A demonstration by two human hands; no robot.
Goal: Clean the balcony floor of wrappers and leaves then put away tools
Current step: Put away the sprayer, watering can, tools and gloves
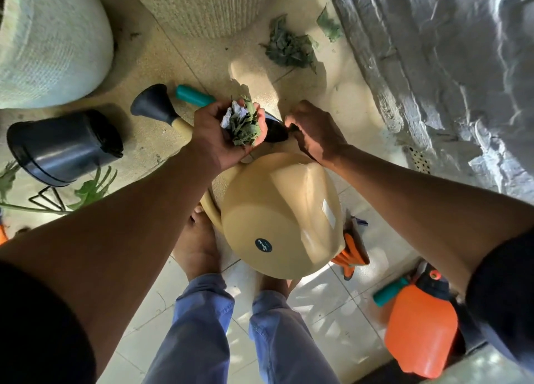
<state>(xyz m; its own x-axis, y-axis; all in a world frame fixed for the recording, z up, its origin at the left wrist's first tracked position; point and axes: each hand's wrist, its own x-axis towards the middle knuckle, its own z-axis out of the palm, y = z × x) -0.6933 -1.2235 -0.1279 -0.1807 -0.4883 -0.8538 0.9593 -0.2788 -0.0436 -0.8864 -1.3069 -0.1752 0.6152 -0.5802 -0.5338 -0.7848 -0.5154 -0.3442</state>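
My left hand [219,135] is cupped palm up around a bunch of green leaves and a crumpled white wrapper [242,122]. Right beside it, my right hand [313,129] reaches down with its fingers pinched on a small dark bit next to a trowel's black blade [276,132]; the trowel's teal handle [193,96] sticks out beyond my left hand. On the tiles further ahead lie a pile of green leaves [289,49] and a single leaf [329,25]. A beige watering can [283,216] with a black rose [153,104] lies under my forearms.
A black pot [63,146] lies tipped at the left. Large pale planters [49,39] [202,5] stand ahead, and a rough grey wall [448,51] runs along the right. An orange sprayer [419,326] and orange gloves [352,250] sit at the lower right. My bare feet [199,245] stand behind the can.
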